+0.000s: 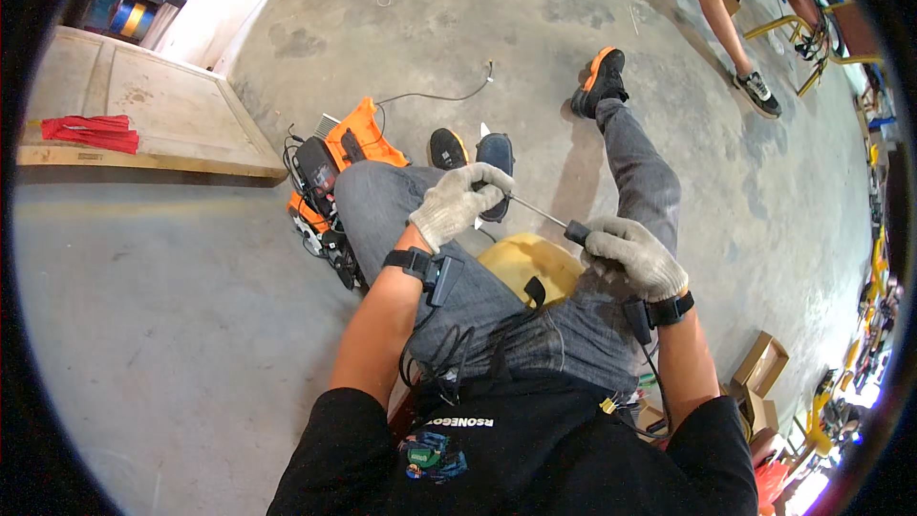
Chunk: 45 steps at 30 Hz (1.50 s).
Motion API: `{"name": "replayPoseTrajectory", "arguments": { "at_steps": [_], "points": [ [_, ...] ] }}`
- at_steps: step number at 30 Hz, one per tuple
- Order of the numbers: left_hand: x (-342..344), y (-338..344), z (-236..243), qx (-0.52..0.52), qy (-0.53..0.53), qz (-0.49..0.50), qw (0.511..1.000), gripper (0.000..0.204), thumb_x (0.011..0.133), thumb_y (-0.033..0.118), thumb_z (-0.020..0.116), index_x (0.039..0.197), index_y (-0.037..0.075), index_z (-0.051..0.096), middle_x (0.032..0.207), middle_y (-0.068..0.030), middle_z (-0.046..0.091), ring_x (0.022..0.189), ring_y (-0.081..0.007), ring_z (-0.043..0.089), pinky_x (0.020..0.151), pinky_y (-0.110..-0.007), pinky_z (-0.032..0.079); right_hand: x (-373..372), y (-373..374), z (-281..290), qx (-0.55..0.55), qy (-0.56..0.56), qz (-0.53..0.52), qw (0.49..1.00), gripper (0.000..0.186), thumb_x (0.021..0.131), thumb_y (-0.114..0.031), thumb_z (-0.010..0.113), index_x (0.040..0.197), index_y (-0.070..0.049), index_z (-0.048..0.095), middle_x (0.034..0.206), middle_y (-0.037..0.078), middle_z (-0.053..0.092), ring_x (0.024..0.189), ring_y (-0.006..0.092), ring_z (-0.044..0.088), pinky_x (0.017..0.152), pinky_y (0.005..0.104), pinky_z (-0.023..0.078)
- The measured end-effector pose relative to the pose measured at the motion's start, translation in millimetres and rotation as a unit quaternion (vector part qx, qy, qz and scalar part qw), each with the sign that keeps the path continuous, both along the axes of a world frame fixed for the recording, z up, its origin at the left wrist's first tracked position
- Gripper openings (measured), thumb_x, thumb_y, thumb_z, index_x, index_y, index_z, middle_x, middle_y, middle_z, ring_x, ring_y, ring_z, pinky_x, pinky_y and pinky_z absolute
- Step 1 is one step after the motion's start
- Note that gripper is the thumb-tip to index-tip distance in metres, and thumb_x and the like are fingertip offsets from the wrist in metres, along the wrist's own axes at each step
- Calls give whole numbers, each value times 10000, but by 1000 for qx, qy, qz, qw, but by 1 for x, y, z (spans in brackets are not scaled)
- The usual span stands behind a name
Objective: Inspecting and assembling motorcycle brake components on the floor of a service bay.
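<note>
Both my hands wear pale knitted work gloves. My right hand (638, 256) is closed round the black handle of a screwdriver (541, 213), whose thin metal shaft points left. Near the shaft's tip, my left hand (462, 203) has its fingers bent together in a pinch; what they grip, if anything, is mostly hidden. Below both hands, a yellow object (531, 262) shows between my thighs, with a black strap-like piece at its near edge. A dark blue shoe (495, 155) and a black shoe (446, 147) are just beyond my left hand.
An orange and black power tool (368, 139) with cables lies beside my left knee. At left is a wooden board (172, 115) carrying red strips (93, 133). Another person's leg (726, 29) is at the far right, near chairs. Cardboard boxes (761, 363) stand right of me.
</note>
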<state>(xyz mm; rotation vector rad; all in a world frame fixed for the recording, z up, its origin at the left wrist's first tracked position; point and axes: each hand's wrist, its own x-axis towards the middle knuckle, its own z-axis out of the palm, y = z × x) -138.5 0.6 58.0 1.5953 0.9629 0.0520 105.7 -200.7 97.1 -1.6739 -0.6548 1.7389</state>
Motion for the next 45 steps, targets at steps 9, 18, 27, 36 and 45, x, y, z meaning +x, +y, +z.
{"name": "replayPoseTrajectory", "arguments": {
  "at_steps": [9,18,27,36,45],
  "points": [
    [0,1,-2,35,19,-13,999,239,1009,183,672,1186,55,769,1098,-80,787,1036,-168,715,930,-325,559,-1,0,2,15,-15,10,1000,311,976,-298,645,1047,-6,727,807,-14,658,719,79,600,662,251,482],
    [2,2,4,35,33,-17,999,239,1008,187,679,1191,64,770,1051,-70,780,953,-153,718,823,-317,578,-4,1,-6,-9,36,-51,998,280,1034,-242,629,1133,9,702,785,-5,649,583,59,549,534,216,461],
    [3,4,1,35,14,7,999,224,997,174,684,1172,62,768,1001,-46,761,883,-119,685,813,-294,553,-3,4,-11,-19,103,-90,990,324,1046,-280,639,1169,15,689,822,13,650,582,62,550,511,214,451],
    [3,1,3,29,43,40,998,233,997,236,700,1174,104,775,938,-8,735,749,-88,644,650,-261,529,-10,1,-15,6,162,-156,974,319,1024,-180,610,1258,36,615,897,56,643,653,90,599,517,218,467],
    [-1,6,-8,5,-17,65,998,196,1007,192,685,1160,98,762,987,5,723,840,-77,651,694,-253,548,-14,4,-17,58,103,-275,954,380,958,-62,692,1302,39,568,962,100,667,751,148,661,626,281,541]
  ]
}}
